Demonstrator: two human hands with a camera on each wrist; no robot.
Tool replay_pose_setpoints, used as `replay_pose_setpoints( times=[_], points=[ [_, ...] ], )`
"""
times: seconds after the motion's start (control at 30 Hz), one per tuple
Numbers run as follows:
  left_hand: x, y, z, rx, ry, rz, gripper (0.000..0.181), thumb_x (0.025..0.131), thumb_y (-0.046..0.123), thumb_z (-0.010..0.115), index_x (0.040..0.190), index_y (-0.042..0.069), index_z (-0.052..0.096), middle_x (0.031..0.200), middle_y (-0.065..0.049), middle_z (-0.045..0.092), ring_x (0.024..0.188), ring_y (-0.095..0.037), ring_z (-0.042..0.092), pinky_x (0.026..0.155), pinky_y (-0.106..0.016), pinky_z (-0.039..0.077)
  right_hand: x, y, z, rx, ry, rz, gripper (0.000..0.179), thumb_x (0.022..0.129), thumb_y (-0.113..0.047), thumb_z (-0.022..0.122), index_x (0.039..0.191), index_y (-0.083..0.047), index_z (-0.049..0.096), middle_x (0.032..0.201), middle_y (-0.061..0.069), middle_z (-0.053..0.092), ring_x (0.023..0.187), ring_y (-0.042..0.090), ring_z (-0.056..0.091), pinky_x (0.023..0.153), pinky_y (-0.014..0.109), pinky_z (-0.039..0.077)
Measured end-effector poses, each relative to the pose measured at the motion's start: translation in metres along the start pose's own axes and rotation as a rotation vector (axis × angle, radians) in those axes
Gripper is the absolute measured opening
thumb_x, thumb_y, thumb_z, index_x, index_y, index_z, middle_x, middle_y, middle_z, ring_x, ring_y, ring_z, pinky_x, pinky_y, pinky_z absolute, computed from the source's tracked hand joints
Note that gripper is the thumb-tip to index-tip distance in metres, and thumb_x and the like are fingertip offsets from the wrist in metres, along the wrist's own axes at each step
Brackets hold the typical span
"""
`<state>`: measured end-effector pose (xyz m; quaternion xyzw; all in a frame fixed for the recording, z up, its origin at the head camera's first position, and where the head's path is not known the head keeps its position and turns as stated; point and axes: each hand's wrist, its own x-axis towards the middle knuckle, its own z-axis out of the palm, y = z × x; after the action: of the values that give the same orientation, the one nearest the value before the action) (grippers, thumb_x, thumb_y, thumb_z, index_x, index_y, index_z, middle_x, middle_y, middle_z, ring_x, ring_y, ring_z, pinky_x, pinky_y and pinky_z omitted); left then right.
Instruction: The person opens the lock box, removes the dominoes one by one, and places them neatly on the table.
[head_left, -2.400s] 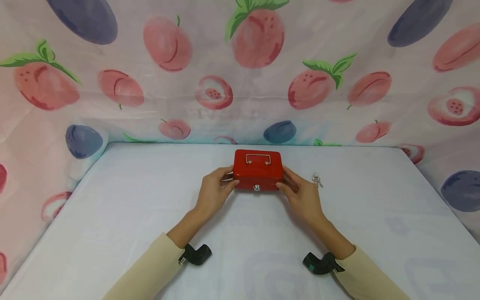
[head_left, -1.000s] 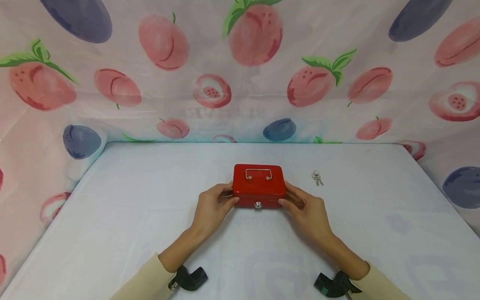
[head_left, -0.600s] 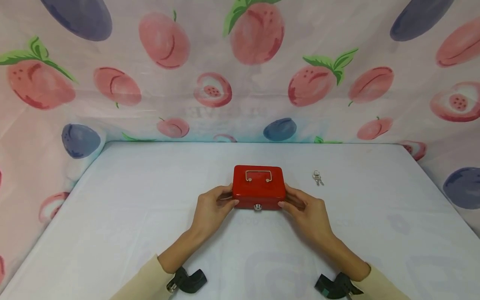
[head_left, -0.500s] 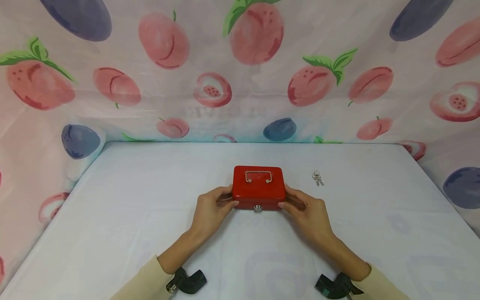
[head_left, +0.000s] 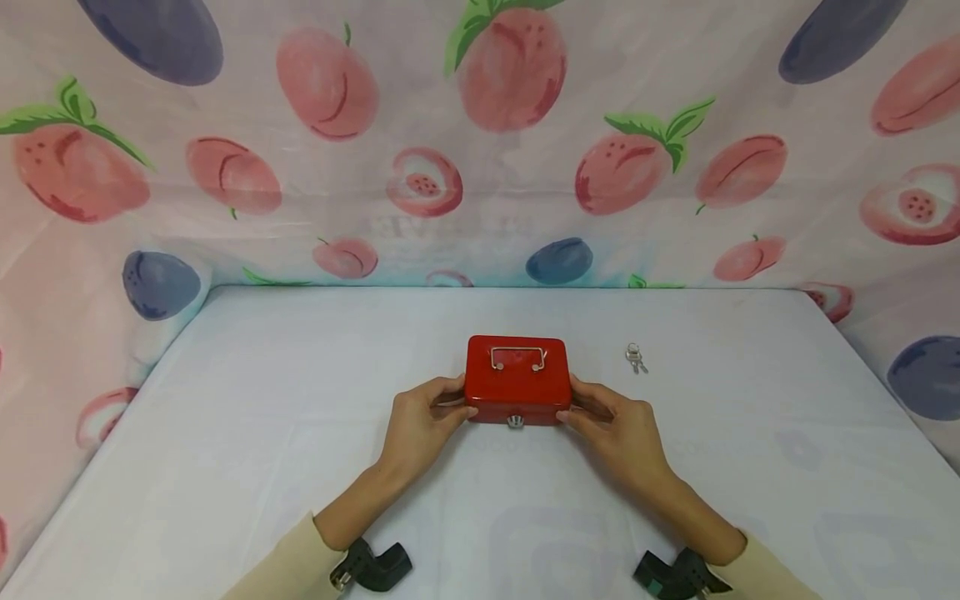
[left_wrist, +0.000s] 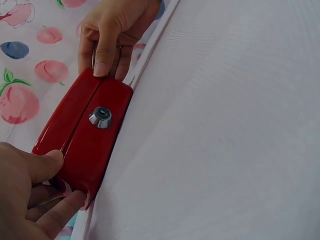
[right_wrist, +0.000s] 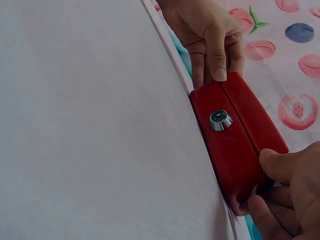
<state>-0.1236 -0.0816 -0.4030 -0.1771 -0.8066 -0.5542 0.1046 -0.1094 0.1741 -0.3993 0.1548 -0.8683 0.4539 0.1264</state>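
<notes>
A red metal cash box (head_left: 517,375) with a wire handle (head_left: 517,348) on its lid sits mid-table in the head view, lid down. Its silver lock (left_wrist: 101,117) faces the person. My left hand (head_left: 422,425) grips the box's left end, thumb at the front corner and fingers along the side. At the opposite end my right hand (head_left: 621,432) holds it the same way. Both wrist views show the thumbs near the lid seam; in the right wrist view the lock's keyhole (right_wrist: 220,117) has no key in it.
Two small keys on a ring (head_left: 636,358) lie on the white tabletop (head_left: 300,400), right of the box and beyond the right hand. A fruit-printed cloth (head_left: 480,167) hangs behind the table and at its sides.
Both hands have drawn the cash box toward the person, mostly during the earlier part; over the last half second it creeps only slightly nearer. The keys stay in place.
</notes>
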Motion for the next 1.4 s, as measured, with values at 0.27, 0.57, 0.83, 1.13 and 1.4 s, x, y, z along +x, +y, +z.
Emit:
replay_pose_setpoints(
  times=[0.27, 0.57, 0.83, 1.13, 1.4],
  points=[
    [-0.001, 0.023, -0.005, -0.032, 0.004, -0.018, 0.04, 0.067, -0.008, 0.071, 0.106, -0.008, 0.06, 0.101, -0.015, 0.063, 0.084, -0.024, 0.063, 0.068, -0.031, 0.051, 0.001, 0.003, -0.001, -0.013, 0.005, -0.034, 0.05, 0.071, -0.011, 0.075, 0.118, -0.009, 0.059, 0.106, 0.002, 0.063, 0.089, 0.01, 0.062, 0.072, 0.026, 0.05],
    [0.002, 0.008, -0.003, -0.024, -0.053, -0.029, 0.041, 0.071, -0.003, 0.071, 0.109, -0.001, 0.057, 0.104, -0.008, 0.062, 0.088, -0.018, 0.061, 0.068, -0.028, 0.051, 0.004, 0.006, -0.009, -0.076, -0.04, -0.098, 0.05, 0.071, -0.014, 0.075, 0.118, -0.01, 0.058, 0.107, 0.0, 0.063, 0.088, 0.01, 0.062, 0.072, 0.03, 0.05],
    [0.006, -0.008, -0.009, 0.048, -0.116, 0.055, 0.05, 0.076, 0.011, 0.071, 0.12, 0.011, 0.05, 0.108, 0.001, 0.059, 0.092, -0.015, 0.058, 0.069, -0.026, 0.051, 0.01, 0.012, -0.019, -0.092, -0.058, -0.161, 0.037, 0.074, -0.017, 0.073, 0.11, -0.016, 0.062, 0.101, -0.006, 0.064, 0.088, 0.01, 0.06, 0.072, 0.029, 0.051],
    [0.008, 0.021, -0.02, 0.04, -0.163, 0.116, 0.066, 0.071, -0.001, 0.072, 0.128, -0.002, 0.04, 0.123, -0.017, 0.047, 0.102, -0.034, 0.053, 0.074, -0.045, 0.049, 0.017, -0.01, -0.025, 0.026, -0.121, -0.159, 0.049, 0.072, -0.006, 0.073, 0.116, -0.005, 0.051, 0.112, 0.01, 0.054, 0.1, 0.024, 0.052, 0.078, 0.041, 0.048],
    [0.013, 0.024, -0.021, 0.004, -0.266, 0.104, 0.078, 0.07, 0.002, 0.074, 0.135, 0.001, 0.031, 0.13, -0.016, 0.038, 0.115, -0.03, 0.042, 0.086, -0.046, 0.042, 0.029, -0.014, -0.028, 0.124, -0.202, -0.122, 0.058, 0.071, -0.005, 0.074, 0.12, -0.001, 0.043, 0.12, 0.014, 0.046, 0.107, 0.029, 0.046, 0.082, 0.048, 0.044]
  ],
)
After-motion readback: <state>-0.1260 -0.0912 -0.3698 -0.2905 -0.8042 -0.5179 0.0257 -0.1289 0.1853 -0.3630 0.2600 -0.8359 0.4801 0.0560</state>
